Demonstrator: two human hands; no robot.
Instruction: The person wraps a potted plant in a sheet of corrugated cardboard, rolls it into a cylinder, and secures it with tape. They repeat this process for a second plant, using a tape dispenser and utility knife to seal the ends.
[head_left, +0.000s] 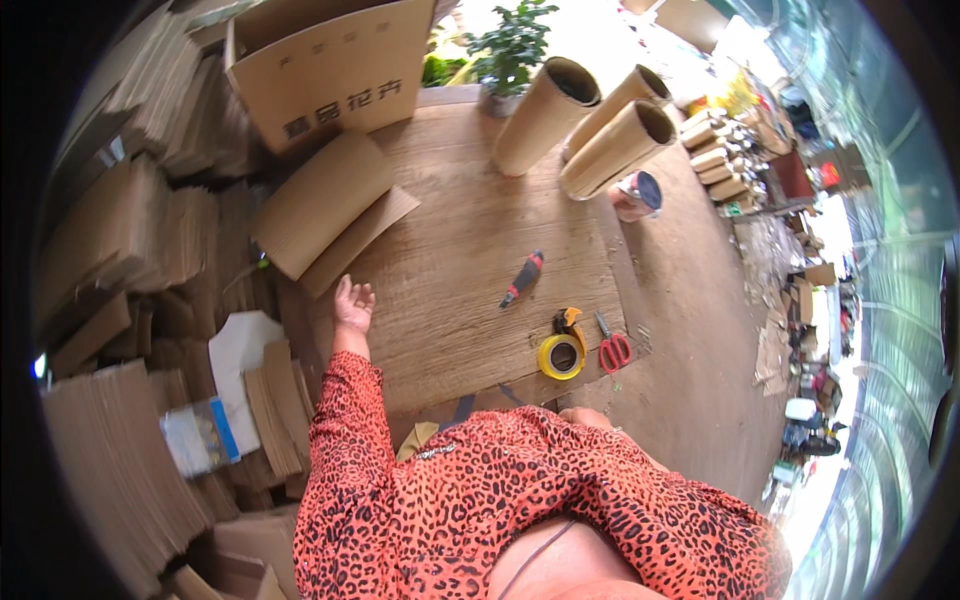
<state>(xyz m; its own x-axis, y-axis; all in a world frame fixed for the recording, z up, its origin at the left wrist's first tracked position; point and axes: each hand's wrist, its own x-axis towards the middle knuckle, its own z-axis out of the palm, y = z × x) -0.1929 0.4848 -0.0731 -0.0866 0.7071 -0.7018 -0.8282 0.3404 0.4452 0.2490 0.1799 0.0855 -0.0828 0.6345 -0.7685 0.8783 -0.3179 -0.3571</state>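
Note:
My left hand is palm up with loosely curled fingers and holds nothing. It is over the left part of the wooden table, just below a folded piece of brown cardboard. My right hand is low against my body, mostly hidden by the leopard-print clothing. To its upper left lies a yellow tape roll on a dispenser, with red-handled scissors beside it. A red and black utility knife lies farther up the table.
Three cardboard tubes stand at the far right, with a can beside them. A potted plant is behind. A large printed carton stands at the far left. Stacked flat cardboard lines the left side.

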